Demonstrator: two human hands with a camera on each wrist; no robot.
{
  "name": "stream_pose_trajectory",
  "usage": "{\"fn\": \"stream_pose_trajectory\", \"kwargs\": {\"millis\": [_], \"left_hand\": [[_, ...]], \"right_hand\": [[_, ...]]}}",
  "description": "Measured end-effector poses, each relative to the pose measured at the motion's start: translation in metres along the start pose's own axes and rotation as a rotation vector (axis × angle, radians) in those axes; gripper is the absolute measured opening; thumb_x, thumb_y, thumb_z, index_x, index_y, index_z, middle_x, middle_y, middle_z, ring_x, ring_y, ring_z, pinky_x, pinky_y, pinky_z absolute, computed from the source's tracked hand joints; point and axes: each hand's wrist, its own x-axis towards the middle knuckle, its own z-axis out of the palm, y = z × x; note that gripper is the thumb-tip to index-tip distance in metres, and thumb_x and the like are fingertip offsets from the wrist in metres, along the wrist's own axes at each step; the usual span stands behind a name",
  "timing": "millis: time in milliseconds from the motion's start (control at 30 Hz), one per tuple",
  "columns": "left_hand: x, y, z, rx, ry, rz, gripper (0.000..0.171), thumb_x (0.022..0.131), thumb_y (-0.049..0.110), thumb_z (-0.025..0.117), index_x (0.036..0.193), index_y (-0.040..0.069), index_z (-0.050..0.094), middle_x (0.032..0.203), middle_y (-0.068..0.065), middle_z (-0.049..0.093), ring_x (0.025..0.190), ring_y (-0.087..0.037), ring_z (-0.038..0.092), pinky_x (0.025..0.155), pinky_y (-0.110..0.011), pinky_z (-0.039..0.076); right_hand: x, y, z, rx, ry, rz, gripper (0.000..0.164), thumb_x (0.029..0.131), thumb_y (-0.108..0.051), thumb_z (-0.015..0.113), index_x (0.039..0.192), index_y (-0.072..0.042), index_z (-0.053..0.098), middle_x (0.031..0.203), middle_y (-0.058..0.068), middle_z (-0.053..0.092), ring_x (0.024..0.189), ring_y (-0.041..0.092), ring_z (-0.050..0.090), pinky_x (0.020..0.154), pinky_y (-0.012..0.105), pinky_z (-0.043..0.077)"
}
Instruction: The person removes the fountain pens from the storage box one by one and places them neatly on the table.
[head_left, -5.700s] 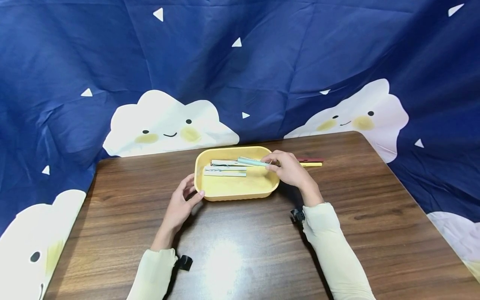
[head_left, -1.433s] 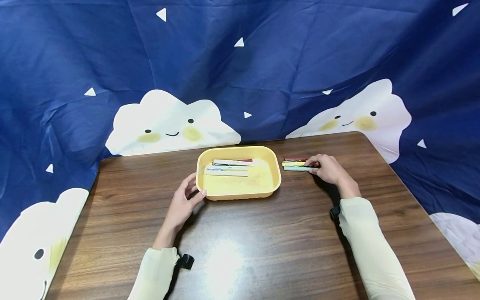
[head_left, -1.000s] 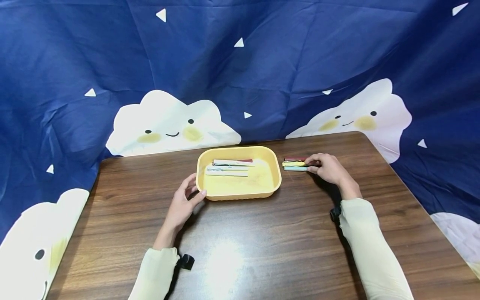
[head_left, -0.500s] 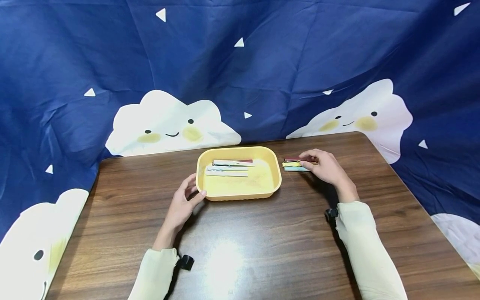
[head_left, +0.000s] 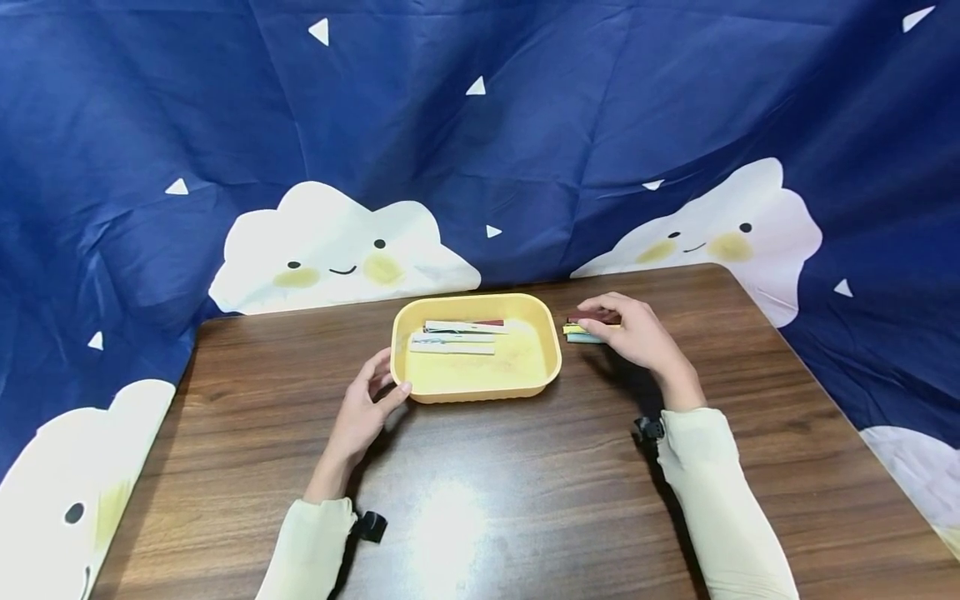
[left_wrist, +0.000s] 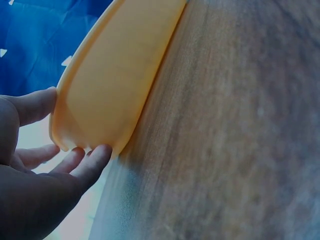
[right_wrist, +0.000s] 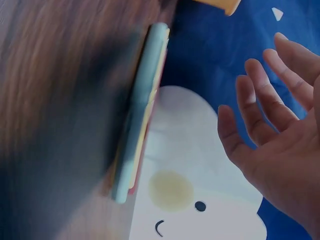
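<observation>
At the left end of the yellow tray [head_left: 480,385], my left hand [head_left: 363,412] holds the wall, thumb at the near corner and fingers along the side; the left wrist view shows the same tray [left_wrist: 110,75]. My right hand [head_left: 633,333] is raised over a row of pens, its fingers spread and nothing between them in the right wrist view. Side by side on the table lie a light green pen [right_wrist: 142,95], a yellow pen [head_left: 573,330] and a dark red pen, partly hidden by the hand. Inside the tray are white pens [head_left: 453,348] and another dark red pen [head_left: 491,322].
The brown wooden table [head_left: 510,483] carries the tray near its back edge, with the row of pens just right of it. A blue cloth [head_left: 525,125] with clouds hangs behind the table.
Earlier my right hand took the light green pen from the tray and laid it beside the yellow one. It has since let go, lifted and shifted left. My left hand stays put.
</observation>
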Motion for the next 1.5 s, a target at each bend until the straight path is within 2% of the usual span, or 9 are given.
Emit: {"fn": "stream_pose_trajectory", "kwargs": {"millis": [300,667,833,1067,1500], "left_hand": [[-0.002,-0.002,0.001,-0.005,-0.007,-0.008,0.065,0.095,0.005,0.071,0.152,0.006,0.04,0.144,-0.02,0.049,0.133,-0.034,0.049,0.09,-0.019,0.049],[-0.001,0.002,0.001,0.002,-0.005,-0.01,0.065,0.096,0.008,0.07,0.153,0.006,0.039,0.145,-0.019,0.048,0.134,-0.034,0.047,0.091,-0.019,0.047],[-0.002,0.002,0.0,0.012,0.006,-0.013,0.064,0.095,0.009,0.071,0.152,0.008,0.041,0.144,-0.018,0.049,0.133,-0.033,0.048,0.092,-0.019,0.046],[-0.001,0.002,0.0,0.007,-0.005,-0.005,0.064,0.096,0.009,0.071,0.152,0.007,0.041,0.144,-0.019,0.049,0.134,-0.033,0.048,0.093,-0.019,0.046],[-0.001,0.003,0.0,0.016,0.005,-0.007,0.065,0.095,0.01,0.072,0.153,0.008,0.041,0.144,-0.019,0.049,0.133,-0.034,0.048,0.091,-0.019,0.046]], "right_hand": [[0.003,-0.019,0.011,0.097,0.0,-0.026,0.026,0.094,-0.014,0.075,0.116,-0.002,0.072,0.114,0.01,0.069,0.1,0.025,0.067,0.088,0.047,0.052],[0.01,-0.038,0.028,0.104,-0.026,-0.08,0.024,0.092,-0.009,0.075,0.115,0.0,0.072,0.108,0.014,0.07,0.096,0.027,0.065,0.085,0.049,0.051],[0.014,-0.044,0.038,0.13,-0.043,-0.076,0.026,0.093,-0.01,0.074,0.117,0.001,0.071,0.113,0.016,0.069,0.097,0.029,0.065,0.085,0.05,0.052],[0.018,-0.048,0.051,0.142,-0.038,-0.061,0.027,0.093,-0.012,0.075,0.116,0.001,0.071,0.111,0.014,0.069,0.094,0.027,0.063,0.079,0.041,0.049],[0.025,-0.058,0.063,0.184,-0.108,-0.073,0.028,0.094,-0.011,0.073,0.118,0.003,0.07,0.118,0.019,0.068,0.104,0.032,0.063,0.088,0.051,0.052]]}}
